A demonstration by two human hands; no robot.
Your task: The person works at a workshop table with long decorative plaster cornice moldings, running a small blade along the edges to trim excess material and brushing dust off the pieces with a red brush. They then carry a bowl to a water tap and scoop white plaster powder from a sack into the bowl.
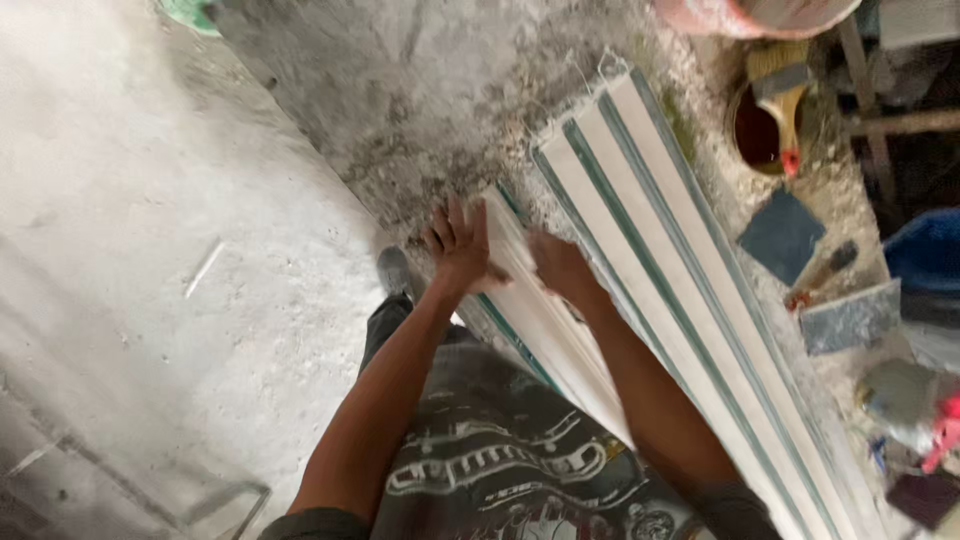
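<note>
Item: long white moulded strip with green edging (545, 320), lying tilted against the person's front, its far end touching the rough grey concrete surface (420, 90).

Left hand (458, 245): lying open, fingers spread, pressing the strip's upper end.

Right hand (562, 265): resting on the strip's far side; whether it is gripping cannot be told.

Adjacent: stack of matching white strips with green grooves (680, 290), lying flat just beside.

Progress, as judged: one strip is being separated; the stack is remaining untouched.

Also lying nearby: yellow-handled paintbrush (783, 95).

Loose strip (540, 310) lies left of stacked strips (690, 290).
</note>
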